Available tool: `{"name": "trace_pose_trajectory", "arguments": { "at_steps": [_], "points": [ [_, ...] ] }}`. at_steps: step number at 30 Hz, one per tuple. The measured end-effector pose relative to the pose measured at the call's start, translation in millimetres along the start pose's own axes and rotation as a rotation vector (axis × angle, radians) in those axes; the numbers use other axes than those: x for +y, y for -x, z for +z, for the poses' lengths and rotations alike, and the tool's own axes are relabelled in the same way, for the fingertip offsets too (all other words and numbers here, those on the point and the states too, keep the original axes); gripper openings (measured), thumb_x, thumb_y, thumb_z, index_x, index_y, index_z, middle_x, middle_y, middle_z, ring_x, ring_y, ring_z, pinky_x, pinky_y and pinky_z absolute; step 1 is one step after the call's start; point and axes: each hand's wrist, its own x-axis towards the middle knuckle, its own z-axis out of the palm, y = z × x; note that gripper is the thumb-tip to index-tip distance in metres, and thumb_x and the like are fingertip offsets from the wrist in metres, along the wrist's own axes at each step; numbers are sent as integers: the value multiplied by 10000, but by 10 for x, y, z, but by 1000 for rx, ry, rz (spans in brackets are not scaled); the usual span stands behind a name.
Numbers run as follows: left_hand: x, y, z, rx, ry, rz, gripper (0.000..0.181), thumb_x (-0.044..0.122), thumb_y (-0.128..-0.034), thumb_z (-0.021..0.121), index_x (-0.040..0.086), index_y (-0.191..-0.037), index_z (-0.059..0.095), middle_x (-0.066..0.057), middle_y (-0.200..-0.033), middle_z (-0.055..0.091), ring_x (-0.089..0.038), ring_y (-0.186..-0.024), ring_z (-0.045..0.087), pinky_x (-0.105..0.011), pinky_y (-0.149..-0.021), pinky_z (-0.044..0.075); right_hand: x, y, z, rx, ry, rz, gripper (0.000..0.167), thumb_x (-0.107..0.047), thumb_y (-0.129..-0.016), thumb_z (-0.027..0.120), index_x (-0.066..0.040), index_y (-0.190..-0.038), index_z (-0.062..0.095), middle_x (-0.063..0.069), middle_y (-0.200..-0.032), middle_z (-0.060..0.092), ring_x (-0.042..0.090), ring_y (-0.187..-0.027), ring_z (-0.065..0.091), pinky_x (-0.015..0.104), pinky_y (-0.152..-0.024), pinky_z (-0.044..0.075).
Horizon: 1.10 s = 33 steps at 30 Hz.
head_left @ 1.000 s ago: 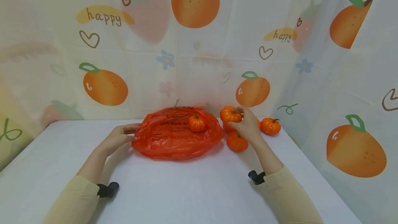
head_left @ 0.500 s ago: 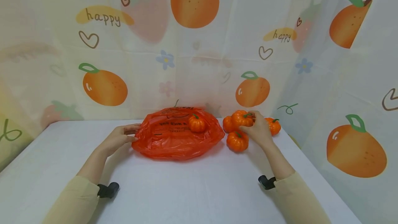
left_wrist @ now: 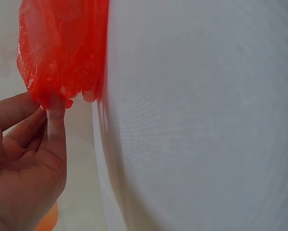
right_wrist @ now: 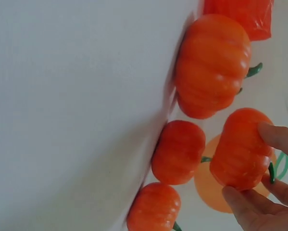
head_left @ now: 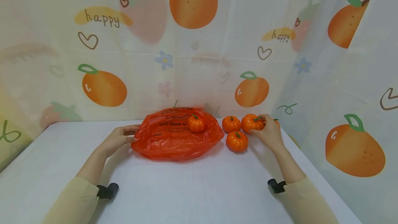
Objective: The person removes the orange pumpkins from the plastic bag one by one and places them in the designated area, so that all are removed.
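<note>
A translucent red plastic bag (head_left: 174, 144) with dark print lies toward the back of the white table. My left hand (head_left: 116, 141) pinches its left edge; the left wrist view shows thumb and fingers at the crumpled plastic (left_wrist: 62, 53). One small orange pumpkin (head_left: 196, 124) shows at the bag's upper right; whether it lies on or inside the bag I cannot tell. To the right, my right hand (head_left: 268, 132) grips another pumpkin (right_wrist: 242, 149) between thumb and fingers, raised above the others in the right wrist view. My hand partly hides one pumpkin (head_left: 277, 123) behind it.
Two more pumpkins, one farther back (head_left: 231, 124) and one nearer (head_left: 237, 142), sit between the bag and my right hand. A curtain (head_left: 199, 61) printed with fruit stands along the table's back and right sides. White table surface (head_left: 186, 189) spreads in front.
My right hand has carried its pumpkin rightward and somewhat lower, away from the bag, uncovering the pumpkin at the back. The left hand and the bag have stayed in place.
</note>
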Motion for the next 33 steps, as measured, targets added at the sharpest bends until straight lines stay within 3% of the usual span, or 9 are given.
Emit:
{"name": "trace_pose_trajectory", "arguments": {
  "at_steps": [15, 22, 33],
  "points": [
    [8, 15, -1, 6, 1, -4, 550, 88, -924, 559, -36, -1447, 438, -231, -1574, 359, -452, -1400, 394, -498, -1069, 494, 150, 26, -94, -67, 1, 42, 696, -190, -786, 766, 63, -1358, 460, 323, -1340, 538, 472, -1226, 514, 595, -1068, 422],
    [19, 14, -5, 3, 4, -1, 553, 80, -920, 554, -40, -1446, 436, -225, -1580, 352, -452, -1407, 388, -491, -1071, 495, 215, 16, -114, -91, 17, 23, 649, -146, -735, 769, 36, -1307, 521, 279, -1290, 587, 436, -1177, 536, 566, -1027, 439],
    [13, 23, -1, 7, 13, -8, 548, 82, -922, 560, -37, -1443, 441, -229, -1573, 363, -451, -1406, 392, -486, -1069, 497, 226, -2, -226, -224, -12, 91, 666, -149, -757, 775, 10, -1345, 507, 297, -1357, 540, 448, -1212, 516, 575, -1017, 486]
  ]
}}
